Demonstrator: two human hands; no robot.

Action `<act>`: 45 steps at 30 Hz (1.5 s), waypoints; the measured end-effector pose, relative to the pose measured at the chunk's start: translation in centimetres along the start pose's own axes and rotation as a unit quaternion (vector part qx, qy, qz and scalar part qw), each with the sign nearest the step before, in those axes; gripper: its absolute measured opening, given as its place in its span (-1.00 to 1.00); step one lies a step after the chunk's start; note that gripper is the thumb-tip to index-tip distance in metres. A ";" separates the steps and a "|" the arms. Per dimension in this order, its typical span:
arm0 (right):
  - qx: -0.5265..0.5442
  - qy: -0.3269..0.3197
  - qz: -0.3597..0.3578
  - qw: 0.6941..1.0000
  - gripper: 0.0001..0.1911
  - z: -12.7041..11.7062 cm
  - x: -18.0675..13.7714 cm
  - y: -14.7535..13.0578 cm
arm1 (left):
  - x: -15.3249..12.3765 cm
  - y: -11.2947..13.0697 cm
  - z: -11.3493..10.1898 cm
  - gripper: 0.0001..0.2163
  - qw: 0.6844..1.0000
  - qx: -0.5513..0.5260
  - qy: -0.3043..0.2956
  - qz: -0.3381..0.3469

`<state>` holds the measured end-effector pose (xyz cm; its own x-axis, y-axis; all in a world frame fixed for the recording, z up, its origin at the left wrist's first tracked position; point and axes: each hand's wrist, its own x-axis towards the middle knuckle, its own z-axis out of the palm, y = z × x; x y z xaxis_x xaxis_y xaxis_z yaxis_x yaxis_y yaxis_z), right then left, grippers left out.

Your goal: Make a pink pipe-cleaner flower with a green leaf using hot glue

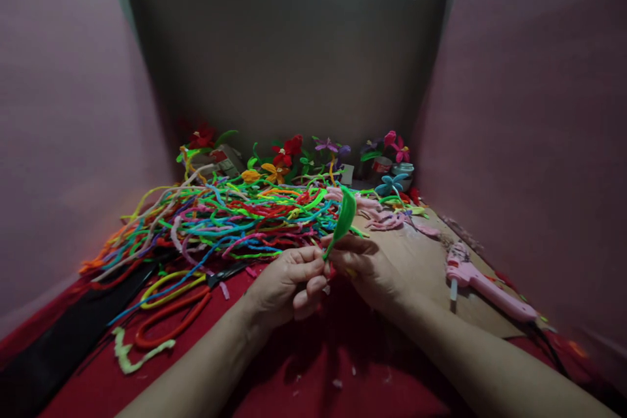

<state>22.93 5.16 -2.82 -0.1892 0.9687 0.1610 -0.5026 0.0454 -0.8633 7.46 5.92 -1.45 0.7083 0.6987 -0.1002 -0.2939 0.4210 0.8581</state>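
A green fuzzy pipe-cleaner leaf (345, 214) stands upright, slightly curved, between my two hands. My left hand (289, 281) pinches it low down at its stem end, between thumb and forefinger. Close against it, my right hand (368, 272) has its fingers closed around the same lower end; its fingertips are partly hidden behind the stem. A small yellow bit shows by the right fingers. Just beyond both hands spreads a tangled heap of coloured pipe cleaners (255, 212).
Scissors (174, 317) with one yellow and one red handle lie at left on the red cloth (337, 353). At right, a pink glue gun (494, 290) rests on a brown board (409, 258). Pipe-cleaner flowers (284, 153) line the back, with a blue flower (392, 183) near a jar.
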 end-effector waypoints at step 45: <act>-0.011 -0.015 0.024 1.000 -0.95 0.3 -0.5 0.4 | 0.3 -0.6 0.2 -0.83 0.999 0.008 0.031 0.014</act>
<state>22.53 4.61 -3.11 -0.2372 0.9622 0.1337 -0.4731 0.0057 -0.8810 8.03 5.76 -1.93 0.6594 0.7441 -0.1068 -0.3015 0.3920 0.8691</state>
